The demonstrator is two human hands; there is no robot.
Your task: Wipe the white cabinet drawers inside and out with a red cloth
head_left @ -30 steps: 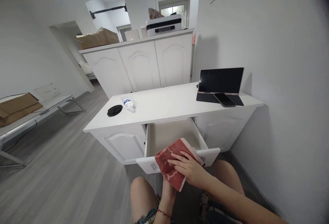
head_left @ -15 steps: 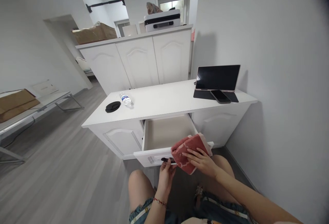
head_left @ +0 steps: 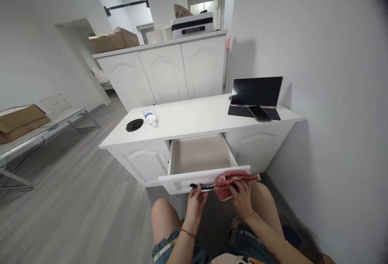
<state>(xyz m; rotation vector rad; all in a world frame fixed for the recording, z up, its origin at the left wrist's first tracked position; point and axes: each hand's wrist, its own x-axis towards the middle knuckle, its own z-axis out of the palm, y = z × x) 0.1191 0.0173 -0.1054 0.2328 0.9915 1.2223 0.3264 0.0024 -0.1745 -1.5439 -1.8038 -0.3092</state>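
A white cabinet (head_left: 194, 120) stands against the wall with its middle drawer (head_left: 200, 157) pulled out and nothing visible inside. My right hand (head_left: 241, 195) is closed on a folded red and white towel (head_left: 232, 179), which lies across the right end of the drawer's front edge. My left hand (head_left: 195, 201) is just below the drawer front, with its fingers curled at the dark handle (head_left: 198, 186). My bare knees show below.
On the cabinet top lie a tablet on a dark stand (head_left: 257, 92), a phone (head_left: 259, 113), a water bottle on its side (head_left: 149, 116) and a black round lid (head_left: 134, 124). A taller cabinet (head_left: 165, 70) stands behind. A folding table (head_left: 36, 126) is at left.
The towel was held flat above the drawer front; it has moved right and down onto the drawer's front edge. My left hand came out from under it and rose to the handle.
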